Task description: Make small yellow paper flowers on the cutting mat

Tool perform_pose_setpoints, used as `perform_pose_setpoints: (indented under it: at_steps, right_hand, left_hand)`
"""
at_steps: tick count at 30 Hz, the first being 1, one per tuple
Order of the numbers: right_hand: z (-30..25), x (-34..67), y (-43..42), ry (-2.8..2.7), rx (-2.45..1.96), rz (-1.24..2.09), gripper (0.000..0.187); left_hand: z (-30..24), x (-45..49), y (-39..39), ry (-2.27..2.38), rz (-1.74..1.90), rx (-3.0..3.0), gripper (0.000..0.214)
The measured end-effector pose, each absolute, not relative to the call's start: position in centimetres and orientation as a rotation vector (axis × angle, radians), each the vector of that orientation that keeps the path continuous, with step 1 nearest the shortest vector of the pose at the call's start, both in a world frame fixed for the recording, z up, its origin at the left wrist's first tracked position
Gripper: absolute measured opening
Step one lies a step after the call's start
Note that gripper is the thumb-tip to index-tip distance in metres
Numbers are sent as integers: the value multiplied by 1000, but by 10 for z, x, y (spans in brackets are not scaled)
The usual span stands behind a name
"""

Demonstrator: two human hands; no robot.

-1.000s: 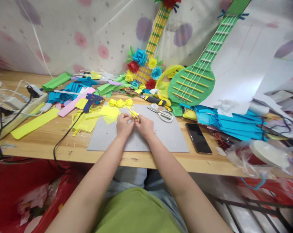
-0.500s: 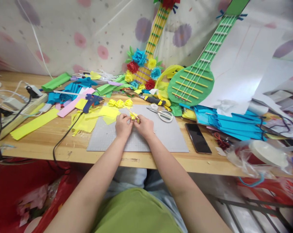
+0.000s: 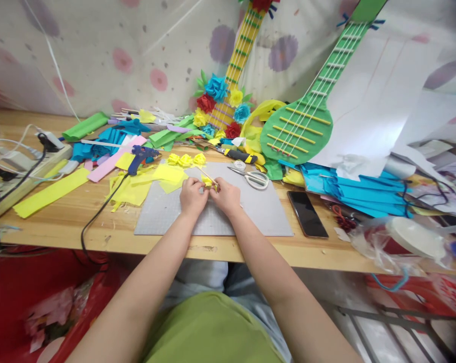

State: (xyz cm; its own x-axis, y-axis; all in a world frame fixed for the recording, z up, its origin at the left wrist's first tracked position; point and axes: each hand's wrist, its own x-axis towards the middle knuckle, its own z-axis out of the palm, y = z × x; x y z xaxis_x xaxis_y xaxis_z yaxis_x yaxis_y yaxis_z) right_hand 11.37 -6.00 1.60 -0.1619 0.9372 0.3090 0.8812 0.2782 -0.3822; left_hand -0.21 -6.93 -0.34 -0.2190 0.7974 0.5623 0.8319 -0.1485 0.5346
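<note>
Over the grey cutting mat (image 3: pixel 167 217), my left hand (image 3: pixel 193 196) pinches a small piece of yellow crepe paper (image 3: pixel 205 179). My right hand (image 3: pixel 226 195) is closed on a thin wooden stick (image 3: pixel 208 175), which slants up and left across the yellow paper; its fingers also touch the paper. The fingertips of both hands almost meet and partly hide the piece. Just beyond them lie several yellow paper flowers (image 3: pixel 186 160) in a row. Yellow paper squares (image 3: pixel 170 174) overlap the mat's upper left corner. White-handled scissors (image 3: pixel 256 179) rest on the mat to the right.
A blue glue gun (image 3: pixel 139 157) with a black cord lies left. A phone (image 3: pixel 307 214) is right of the mat. Behind stand a green paper instrument (image 3: pixel 299 128) and a yellow one (image 3: pixel 243 48) with flowers. Blue crepe paper (image 3: pixel 360 189) and a power strip (image 3: pixel 35 176) flank the workspace.
The stick in my right hand has tilted slightly, and my right hand has shifted a little. My left hand still pinches the yellow paper. The view has moved very slightly.
</note>
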Motion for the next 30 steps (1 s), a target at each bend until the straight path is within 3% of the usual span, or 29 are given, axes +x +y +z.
perform_pose_setpoints:
  at_steps: [16,30]
  right_hand:
    - [20,114,-63,-2136,-1525,160,26]
    - [21,113,-61,-2055,-1576,251,22]
  left_hand:
    - [1,1,-74,-2045,-1208,-2045,18]
    - [-3,5,-69,-2349,-2161,-1799,18]
